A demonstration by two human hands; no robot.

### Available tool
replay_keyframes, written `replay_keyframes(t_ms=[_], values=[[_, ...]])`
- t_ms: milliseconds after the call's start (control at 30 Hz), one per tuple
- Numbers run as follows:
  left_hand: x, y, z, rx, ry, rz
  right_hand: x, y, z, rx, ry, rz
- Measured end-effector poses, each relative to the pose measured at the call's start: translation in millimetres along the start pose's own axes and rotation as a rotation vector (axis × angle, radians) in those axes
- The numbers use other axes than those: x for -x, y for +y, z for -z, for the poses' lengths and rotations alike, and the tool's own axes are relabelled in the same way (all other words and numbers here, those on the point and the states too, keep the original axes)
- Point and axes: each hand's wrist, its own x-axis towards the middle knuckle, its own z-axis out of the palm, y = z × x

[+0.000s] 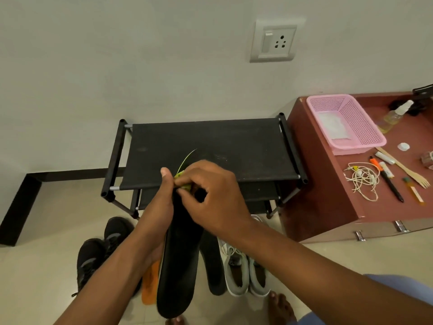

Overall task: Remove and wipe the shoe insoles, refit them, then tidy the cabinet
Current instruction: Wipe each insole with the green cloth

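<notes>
Black insole (178,261): out of its shoe, held upright over the floor by the left hand (155,207), fingers curled round its edge. Right hand (210,195): fingers pinch a yellow-green cloth (181,181) at the insole's top end; wiping appears under way. Second black insole (213,263) and orange insole (150,285): on the floor. Black shoes (98,252), grey shoes (243,270): off the shoe rack (210,146). Refitting and tidying apparently remain.

— What are you holding there?
— Your left hand (157,207) is gripping a black insole (179,259) along its edge, and your right hand (212,195) is pinching a green scrap (181,180) at its top.
— And below?
— Black shoes (100,249) and grey shoes (246,270) are sitting on the floor before the black rack (206,146).
</notes>
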Motion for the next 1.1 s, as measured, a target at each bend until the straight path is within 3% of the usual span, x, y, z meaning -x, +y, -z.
replay_keyframes(t_ms=[100, 267, 567, 667, 933, 1100], values=[[-1.4, 0.1, 5.1, 0.019, 0.041, 0.02, 5.6, -1.6, -5.4, 0.026, -0.065, 0.041], [-1.4, 1.1, -1.5, 0.028, -0.022, 0.027, -1.8, 10.4, 4.1, 0.188, -0.015, 0.085], [-2.4, 0.9, -1.5, -0.157, -0.075, -0.004, -18.1, 46.4, 26.3, 0.3, 0.116, -0.102], [-3.3, 4.4, 5.8, -0.103, -0.046, -0.017, -15.7, 42.1, 23.0, 0.278, 0.064, -0.109], [-10.7, 2.4, 18.4, 0.01, 0.225, -0.003, 17.1, -1.8, -11.1, 0.156, -0.217, 0.049], [-7.0, 1.1, 6.2, -0.052, 0.176, -0.007, 12.8, -2.4, -8.5, 0.154, -0.161, 0.057]])
